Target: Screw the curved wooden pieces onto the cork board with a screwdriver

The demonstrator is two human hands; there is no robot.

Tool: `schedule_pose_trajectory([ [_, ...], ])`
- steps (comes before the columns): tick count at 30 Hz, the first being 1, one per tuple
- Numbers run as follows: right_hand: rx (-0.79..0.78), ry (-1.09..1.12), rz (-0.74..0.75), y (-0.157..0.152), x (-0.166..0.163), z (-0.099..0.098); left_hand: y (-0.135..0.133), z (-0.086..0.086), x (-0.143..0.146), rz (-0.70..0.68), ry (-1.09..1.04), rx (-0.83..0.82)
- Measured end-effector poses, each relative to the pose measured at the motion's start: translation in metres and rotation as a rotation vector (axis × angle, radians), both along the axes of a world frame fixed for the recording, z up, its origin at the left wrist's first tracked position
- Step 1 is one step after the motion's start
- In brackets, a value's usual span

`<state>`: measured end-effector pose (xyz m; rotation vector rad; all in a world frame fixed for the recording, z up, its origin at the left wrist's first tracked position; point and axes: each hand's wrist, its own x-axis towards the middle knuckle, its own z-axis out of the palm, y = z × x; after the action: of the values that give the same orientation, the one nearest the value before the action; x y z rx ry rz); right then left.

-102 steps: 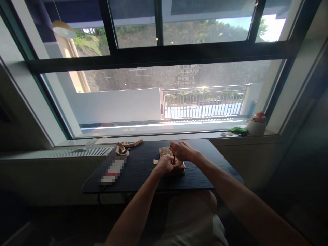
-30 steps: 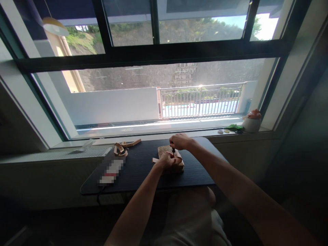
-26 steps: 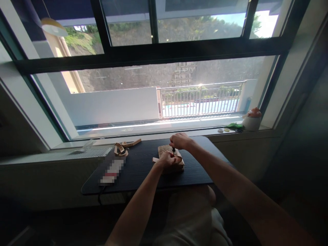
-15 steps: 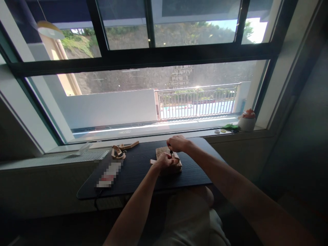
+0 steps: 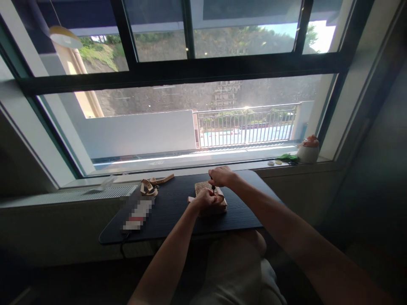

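Observation:
My right hand (image 5: pixel 221 176) is closed around the top of a dark, thin hand tool (image 5: pixel 213 188), like a screwdriver or an awl, which stands upright with its point down. Just below, my left hand (image 5: pixel 205 198) pinches a tan strap (image 5: pixel 220 198) close to the tool's lower end. Under both hands lies a speckled brown block (image 5: pixel 201 185) on the black table (image 5: pixel 241 207). One pale end of the strap sticks out left of my left hand. The tool's tip is hidden by my fingers.
More tan straps (image 5: pixel 148 188) lie curled at the table's back left, with a blurred-out flat item (image 5: pixel 138 215) in front. On the window sill to the right stand a white jar (image 5: pixel 308 153) and some green leaves (image 5: pixel 288 156). A radiator (image 5: pixel 95 195) adjoins the table's left.
The whole view has shifted slightly, so the table and hands sit a little further right. Both hands keep their places at the block, with the tool still upright between them.

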<state>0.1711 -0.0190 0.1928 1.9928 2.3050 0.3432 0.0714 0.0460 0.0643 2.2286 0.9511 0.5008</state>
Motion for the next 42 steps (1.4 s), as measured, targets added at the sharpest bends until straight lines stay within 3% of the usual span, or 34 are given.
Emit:
schedule_pose_trajectory([
  [12,0.009,-0.019,-0.003,0.004,-0.003,-0.009,0.002,0.001,0.003,0.026,0.014,-0.036],
  [22,-0.014,-0.014,0.008,-0.002,-0.001,0.007,0.002,0.001,0.002,0.019,0.015,-0.029],
  [32,0.027,0.016,-0.004,0.006,-0.001,-0.005,0.004,0.0,0.001,0.008,0.012,-0.005],
  [42,-0.005,0.036,0.054,0.001,0.003,0.007,0.002,0.001,0.001,-0.003,0.005,-0.036],
])
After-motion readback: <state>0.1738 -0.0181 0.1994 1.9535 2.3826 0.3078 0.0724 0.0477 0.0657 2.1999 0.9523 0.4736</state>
